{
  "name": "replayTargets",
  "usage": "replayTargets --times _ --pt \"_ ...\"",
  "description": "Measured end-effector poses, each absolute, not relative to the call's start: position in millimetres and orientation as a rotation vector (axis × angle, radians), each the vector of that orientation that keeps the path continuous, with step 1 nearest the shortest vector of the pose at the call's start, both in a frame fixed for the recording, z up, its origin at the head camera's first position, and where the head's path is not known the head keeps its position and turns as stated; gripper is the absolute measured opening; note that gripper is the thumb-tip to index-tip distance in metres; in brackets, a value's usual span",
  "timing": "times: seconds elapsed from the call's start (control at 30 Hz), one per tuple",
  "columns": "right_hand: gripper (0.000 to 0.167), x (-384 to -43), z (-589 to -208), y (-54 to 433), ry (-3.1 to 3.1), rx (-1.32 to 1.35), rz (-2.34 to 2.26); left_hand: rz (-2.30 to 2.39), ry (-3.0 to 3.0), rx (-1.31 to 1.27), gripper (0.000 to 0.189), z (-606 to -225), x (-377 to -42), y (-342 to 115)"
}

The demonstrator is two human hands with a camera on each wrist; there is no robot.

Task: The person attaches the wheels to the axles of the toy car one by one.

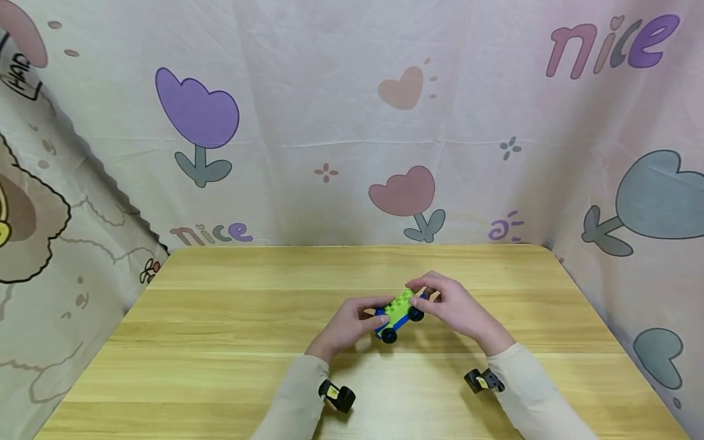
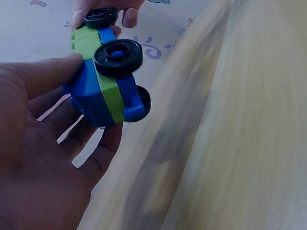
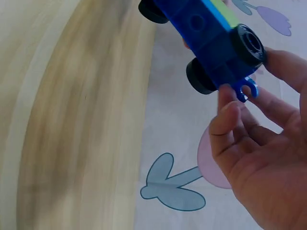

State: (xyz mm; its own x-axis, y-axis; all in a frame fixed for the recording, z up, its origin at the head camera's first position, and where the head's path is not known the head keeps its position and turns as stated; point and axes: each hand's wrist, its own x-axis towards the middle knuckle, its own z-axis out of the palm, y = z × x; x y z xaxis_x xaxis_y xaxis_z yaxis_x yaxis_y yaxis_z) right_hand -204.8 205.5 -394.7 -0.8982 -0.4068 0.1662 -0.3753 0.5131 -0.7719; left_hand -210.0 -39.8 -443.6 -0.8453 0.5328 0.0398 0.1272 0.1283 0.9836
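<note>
A toy car of bright green and blue building blocks, with black wheels, is held tilted above the table by both hands. My left hand grips its near left end, thumb on the side and fingers behind. At the opposite end, my right hand holds the car between thumb and fingers. Green studs show on top in the head view. From the right wrist view, the blue underside faces the camera, and a small blue hook sticks out beside the right fingers.
The wooden table lies under the hands, its back edge against a printed curtain. Curtains also hang at both sides. Black devices are strapped at the left wrist and right wrist, low over the tabletop.
</note>
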Motion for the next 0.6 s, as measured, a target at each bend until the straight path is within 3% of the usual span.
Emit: replayTargets --times 0.6 --pt "0.023 -202.5 -401.8 201.1 2.679 -0.549 -1.446 2.054 2.076 0.435 0.034 -445.1 -216.6 -54.2"
